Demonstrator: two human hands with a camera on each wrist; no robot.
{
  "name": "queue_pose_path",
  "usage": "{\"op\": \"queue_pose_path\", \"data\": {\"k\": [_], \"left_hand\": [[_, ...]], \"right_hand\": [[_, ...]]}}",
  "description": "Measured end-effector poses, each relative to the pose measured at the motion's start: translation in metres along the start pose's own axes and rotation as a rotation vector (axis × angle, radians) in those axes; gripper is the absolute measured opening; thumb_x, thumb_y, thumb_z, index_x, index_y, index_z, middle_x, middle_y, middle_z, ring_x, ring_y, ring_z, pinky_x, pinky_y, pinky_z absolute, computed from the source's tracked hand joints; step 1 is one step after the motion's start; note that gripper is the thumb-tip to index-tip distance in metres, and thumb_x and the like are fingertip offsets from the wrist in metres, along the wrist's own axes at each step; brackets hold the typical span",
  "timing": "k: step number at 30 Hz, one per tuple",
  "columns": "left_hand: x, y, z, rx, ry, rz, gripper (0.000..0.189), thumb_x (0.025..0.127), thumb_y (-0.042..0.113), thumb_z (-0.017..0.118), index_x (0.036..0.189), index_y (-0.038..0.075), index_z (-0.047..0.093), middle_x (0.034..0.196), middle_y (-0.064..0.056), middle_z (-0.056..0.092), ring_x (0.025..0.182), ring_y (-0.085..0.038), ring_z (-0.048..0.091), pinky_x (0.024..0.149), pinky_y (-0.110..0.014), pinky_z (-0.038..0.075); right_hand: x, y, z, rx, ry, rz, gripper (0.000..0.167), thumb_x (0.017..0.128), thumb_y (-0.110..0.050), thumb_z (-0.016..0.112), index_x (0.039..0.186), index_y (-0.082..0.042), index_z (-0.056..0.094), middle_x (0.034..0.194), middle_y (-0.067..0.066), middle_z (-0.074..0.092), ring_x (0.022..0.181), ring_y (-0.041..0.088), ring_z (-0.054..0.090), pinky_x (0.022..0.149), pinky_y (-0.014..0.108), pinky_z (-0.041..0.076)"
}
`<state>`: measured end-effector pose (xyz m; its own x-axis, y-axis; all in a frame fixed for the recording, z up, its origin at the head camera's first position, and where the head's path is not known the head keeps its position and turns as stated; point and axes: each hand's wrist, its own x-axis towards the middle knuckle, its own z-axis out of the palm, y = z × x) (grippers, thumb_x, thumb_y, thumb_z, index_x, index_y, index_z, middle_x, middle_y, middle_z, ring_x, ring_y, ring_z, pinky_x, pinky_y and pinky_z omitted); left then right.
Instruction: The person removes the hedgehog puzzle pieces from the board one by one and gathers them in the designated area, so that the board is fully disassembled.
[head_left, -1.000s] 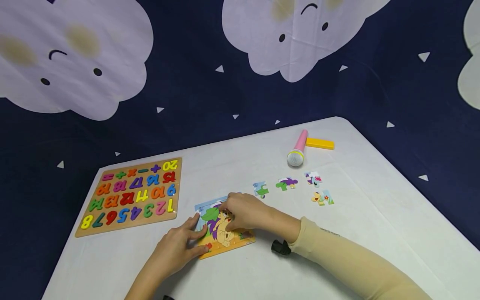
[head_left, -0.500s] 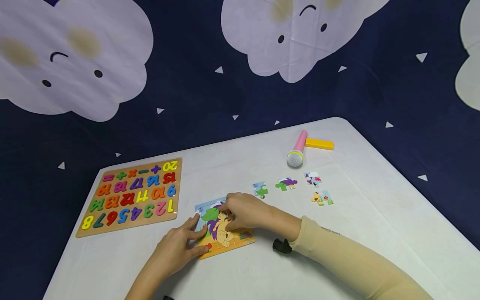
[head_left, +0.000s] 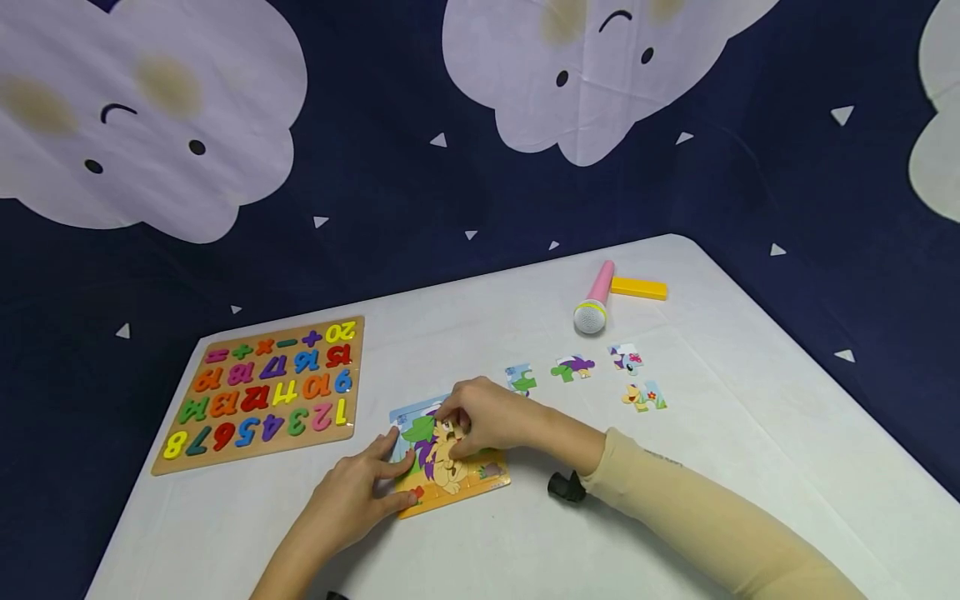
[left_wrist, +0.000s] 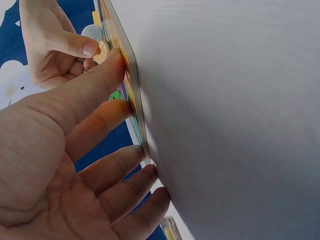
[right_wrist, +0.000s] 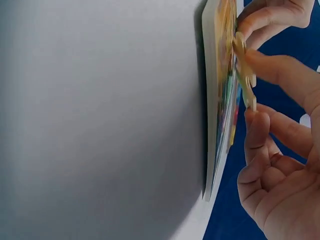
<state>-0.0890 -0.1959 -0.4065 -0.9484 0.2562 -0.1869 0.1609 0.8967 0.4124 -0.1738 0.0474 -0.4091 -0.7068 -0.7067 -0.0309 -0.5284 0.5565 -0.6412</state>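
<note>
Right hand [head_left: 491,417] pinched tilted puzzle piece [right_wrist: 246,82] over puzzle board [head_left: 468,495]. Left hand [head_left: 352,492], unclenched, touched board's left edge. Judged risk: tilt might jam tabs; forcing could shift board.

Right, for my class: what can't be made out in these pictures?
Head view: part of the puzzle, behind the right hand.
Head view: sleeve lettering, too small.
Head view: black object, cut by bottom edge.
Right wrist view: picture on the pinched piece, edge-on and blurred.

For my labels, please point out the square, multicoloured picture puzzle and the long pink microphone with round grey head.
Picture puzzle [head_left: 447,481], head view: printed animal's lower body.
Microphone [head_left: 601,290], head view: pink handle.
</note>
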Motion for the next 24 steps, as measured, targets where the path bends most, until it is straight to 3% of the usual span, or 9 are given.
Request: {"op": "queue_pose_path", "data": {"k": [11,18,24], "left_hand": [[0.000,0.000,0.000,0.002,0.001,0.002,0.052,0.084,0.039,0.092,0.131,0.022,0.078,0.167,-0.009,0.050,0.149,-0.046,0.052,0.112,-0.075,0.045],[0.000,0.000,0.002,0.003,-0.004,-0.013,0.051,0.085,0.036,0.092,0.132,0.022,0.078,0.167,-0.008,0.049,0.152,-0.044,0.050,0.114,-0.075,0.044],[0.000,0.001,0.002,-0.012,0.001,-0.020,0.051,0.084,0.034,0.093,0.131,0.021,0.078,0.167,-0.008,0.049,0.152,-0.043,0.049,0.116,-0.074,0.043]], "right_hand": [[-0.006,0.010,-0.008,0.007,0.013,-0.032,0.044,0.084,-0.024,0.094,0.123,-0.009,0.080,0.096,-0.002,0.070,0.082,0.006,0.060,0.074,0.018,0.053],[-0.023,0.020,-0.024,0.003,0.046,-0.021,0.042,0.084,-0.023,0.093,0.122,-0.011,0.081,0.095,-0.003,0.072,0.082,0.006,0.063,0.091,0.029,0.049],[-0.042,0.036,-0.038,0.016,0.081,-0.007,0.043,0.082,-0.021,0.094,0.122,-0.012,0.082,0.099,-0.004,0.073,0.084,0.008,0.063,0.076,0.023,0.055]]}}
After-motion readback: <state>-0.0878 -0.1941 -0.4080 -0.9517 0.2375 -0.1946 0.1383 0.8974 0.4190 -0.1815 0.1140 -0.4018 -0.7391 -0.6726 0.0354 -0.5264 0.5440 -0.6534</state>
